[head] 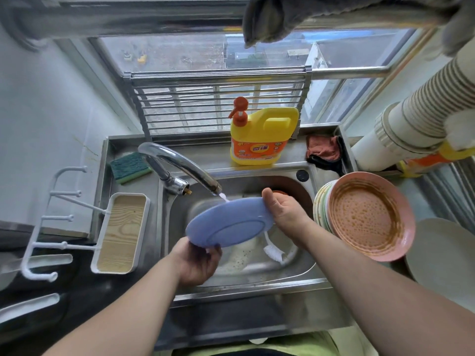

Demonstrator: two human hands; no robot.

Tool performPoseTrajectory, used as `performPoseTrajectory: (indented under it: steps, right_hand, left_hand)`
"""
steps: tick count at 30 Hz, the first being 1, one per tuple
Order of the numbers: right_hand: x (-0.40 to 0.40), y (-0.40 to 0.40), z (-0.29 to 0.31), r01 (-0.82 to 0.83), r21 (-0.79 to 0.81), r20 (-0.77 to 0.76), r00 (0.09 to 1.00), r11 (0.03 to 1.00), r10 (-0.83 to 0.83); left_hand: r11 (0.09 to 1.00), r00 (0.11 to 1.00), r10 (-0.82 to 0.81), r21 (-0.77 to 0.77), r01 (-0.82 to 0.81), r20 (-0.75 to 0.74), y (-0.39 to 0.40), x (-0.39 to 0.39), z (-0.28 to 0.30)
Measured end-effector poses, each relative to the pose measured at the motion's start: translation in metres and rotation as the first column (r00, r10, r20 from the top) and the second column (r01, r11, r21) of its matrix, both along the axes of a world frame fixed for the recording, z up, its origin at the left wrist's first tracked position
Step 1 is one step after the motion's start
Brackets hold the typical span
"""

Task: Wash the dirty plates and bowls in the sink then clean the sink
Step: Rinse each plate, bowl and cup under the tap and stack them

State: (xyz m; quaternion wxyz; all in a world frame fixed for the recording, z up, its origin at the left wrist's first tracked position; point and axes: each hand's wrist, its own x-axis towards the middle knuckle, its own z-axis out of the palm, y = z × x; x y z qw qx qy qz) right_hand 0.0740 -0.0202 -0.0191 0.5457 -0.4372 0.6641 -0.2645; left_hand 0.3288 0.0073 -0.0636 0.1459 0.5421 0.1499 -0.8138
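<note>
A: Which step? The left hand (196,262) grips the blue plate (228,222) underside-up, tap (180,164) water hitting its far rim; the right hand (284,210) clasps the other edge.
B: Rinsing, seemingly. Next probably the pink plate (370,215), topping the dirty stack right of that hand

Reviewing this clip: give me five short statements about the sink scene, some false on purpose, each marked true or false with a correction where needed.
1. Both hands hold the blue plate over the sink. True: the left hand grips its near edge, the right hand its far edge.
2. The tap is off. False: water runs onto the plate.
3. The pink plate on the stack at the right is clean. False: it carries brown residue.
4. The sponge lies inside the basin. False: it lies on the ledge left of the tap.
5. A yellow detergent bottle stands behind the sink. True.
</note>
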Motion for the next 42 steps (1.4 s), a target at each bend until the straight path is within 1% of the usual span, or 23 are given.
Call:
performPoseTrajectory:
  steps: [1,3,4,6,8,10,14,16,17,19,22,25,27,28,31,33,35,36,37,39,42]
  right_hand:
    - [0.002,-0.001,0.003,0.057,-0.002,-0.02,0.998,0.998,-0.057]
    - [0.004,0.002,0.001,0.153,0.033,-0.066,0.986,0.988,-0.151]
    - [0.004,0.004,-0.003,0.202,0.07,-0.087,0.977,0.977,-0.195]
    - [-0.002,0.008,-0.016,0.321,0.156,-0.085,0.947,0.934,-0.311]
    - [-0.008,0.011,-0.029,0.448,0.264,-0.057,0.891,0.854,-0.45]
    - [-0.012,0.016,-0.036,0.516,0.35,-0.024,0.839,0.782,-0.543]
    - [-0.013,0.022,-0.039,0.544,0.507,0.048,0.756,0.668,-0.652]
    - [-0.01,0.021,-0.041,0.544,0.587,0.041,0.72,0.599,-0.693]
    - [-0.008,0.02,-0.045,0.534,0.621,0.03,0.715,0.574,-0.699]
    - [-0.002,0.019,-0.055,0.509,0.663,0.025,0.718,0.549,-0.696]
    - [0.009,0.02,-0.058,0.478,0.691,0.016,0.74,0.542,-0.673]
    - [0.015,0.022,-0.062,0.449,0.733,0.001,0.75,0.511,-0.661]
    - [0.015,0.022,-0.065,0.407,0.769,0.033,0.746,0.494,-0.665]
    - [0.014,0.021,-0.067,0.407,0.766,0.034,0.746,0.497,-0.665]
    - [0.01,0.015,-0.063,0.472,0.741,0.019,0.696,0.477,-0.718]
    - [0.007,0.005,-0.061,0.525,0.728,0.0,0.643,0.441,-0.766]
    - [0.005,-0.006,-0.058,0.533,0.735,-0.004,0.621,0.419,-0.784]
    - [0.005,-0.011,-0.059,0.538,0.744,-0.007,0.598,0.395,-0.801]
    - [0.005,-0.015,-0.058,0.549,0.739,-0.009,0.587,0.39,-0.81]
    - [0.013,-0.023,-0.06,0.576,0.723,0.022,0.533,0.382,-0.846]
    - [0.023,-0.035,-0.068,0.633,0.666,0.013,0.519,0.394,-0.855]
  left_hand:
    - [0.998,0.998,0.057,-0.003,-0.057,-0.013,0.002,-0.009,0.0]
    - [0.989,0.989,0.149,0.006,-0.149,0.02,0.003,-0.024,-0.005]
    - [0.991,0.989,0.135,-0.024,-0.134,0.06,0.003,-0.031,-0.006]
    - [0.993,0.987,0.033,-0.117,-0.014,0.159,0.003,-0.035,-0.01]
    - [0.983,0.974,0.0,-0.177,0.041,0.227,0.004,-0.034,-0.009]
    - [0.965,0.96,-0.007,-0.249,0.08,0.28,0.003,-0.033,-0.002]
    - [0.923,0.951,-0.017,-0.36,0.134,0.31,-0.002,-0.028,0.01]
    - [0.901,0.948,-0.038,-0.4,0.17,0.316,-0.005,-0.027,0.014]
    - [0.887,0.95,-0.039,-0.428,0.176,0.31,-0.007,-0.027,0.017]
    - [0.861,0.969,0.002,-0.493,0.125,0.249,-0.014,-0.029,0.021]
    - [0.837,0.983,0.039,-0.544,0.066,0.18,-0.028,-0.037,0.032]
    - [0.829,0.983,0.051,-0.556,0.055,0.174,-0.044,-0.046,0.04]
    - [0.848,0.982,0.098,-0.53,0.003,0.164,-0.053,-0.048,0.041]
    - [0.868,0.978,0.142,-0.494,-0.048,0.155,-0.058,-0.047,0.038]
    - [0.903,0.947,0.306,-0.345,-0.257,0.095,-0.066,-0.035,0.024]
    - [0.894,0.908,0.406,-0.249,-0.372,0.102,-0.065,-0.022,0.007]
    - [0.867,0.869,0.483,-0.192,-0.459,0.106,-0.061,-0.011,-0.004]
    - [0.862,0.864,0.493,-0.19,-0.47,0.104,-0.058,-0.007,-0.006]
    - [0.851,0.855,0.51,-0.206,-0.484,0.096,-0.056,-0.005,-0.006]
    - [0.822,0.833,0.547,-0.24,-0.517,0.08,-0.052,-0.001,-0.006]
    - [0.791,0.81,0.583,-0.27,-0.549,0.064,-0.05,0.005,-0.006]
